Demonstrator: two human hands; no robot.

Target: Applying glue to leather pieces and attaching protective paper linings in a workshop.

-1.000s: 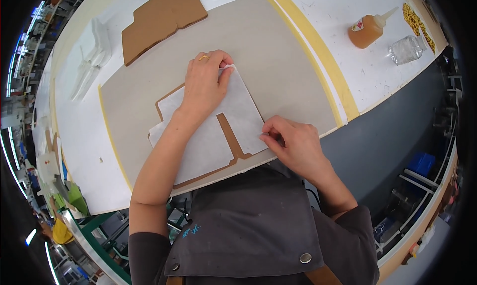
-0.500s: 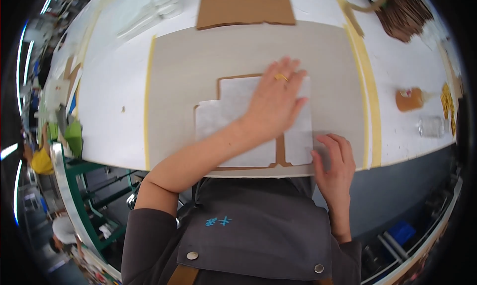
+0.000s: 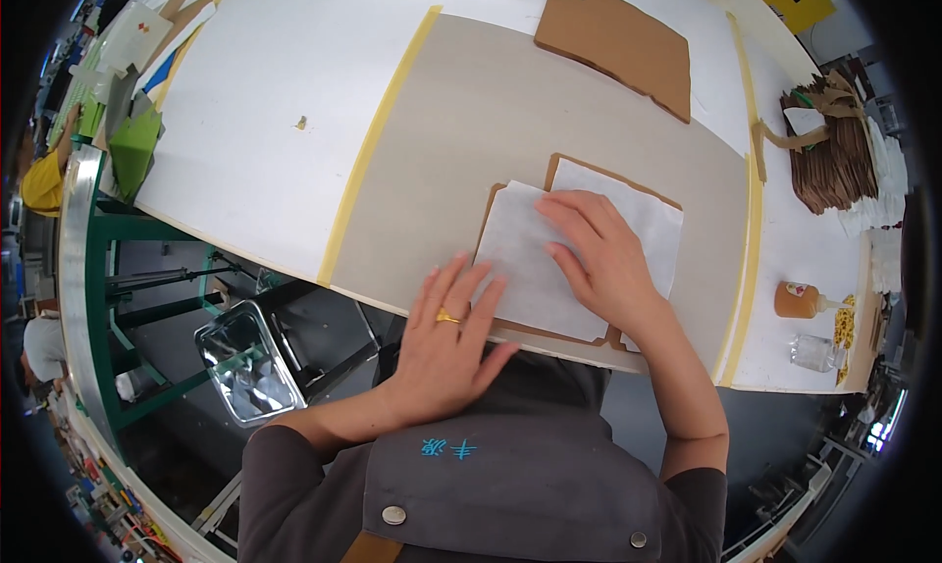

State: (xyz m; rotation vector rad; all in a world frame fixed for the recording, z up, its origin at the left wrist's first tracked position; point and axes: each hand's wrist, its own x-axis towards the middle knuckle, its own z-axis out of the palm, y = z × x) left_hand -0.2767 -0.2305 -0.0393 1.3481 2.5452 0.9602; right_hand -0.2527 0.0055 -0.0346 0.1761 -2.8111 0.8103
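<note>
A white paper sheet (image 3: pixel 638 210) lies over a flat brown cardboard piece (image 3: pixel 549 332) on a beige mat (image 3: pixel 471 122) at the table's near edge. My right hand (image 3: pixel 599 254) rests flat on the middle of the sheet, fingers spread and pointing left. My left hand (image 3: pixel 446 337), with a gold ring, lies palm down at the table's front edge. Its fingertips touch the sheet's near left corner. Neither hand grips anything.
A stack of brown cardboard cut-outs (image 3: pixel 613 38) lies at the back of the mat. Brown paper bags (image 3: pixel 834 141) are piled at the right, with an amber glue bottle (image 3: pixel 800 300) and a clear cup (image 3: pixel 812 352) nearer. A metal bin (image 3: pixel 245 362) stands below the table, left.
My left hand has drawn back from the sheet's far part to the near edge. My right hand has moved from the sheet's edge onto its middle. The view has swung.
</note>
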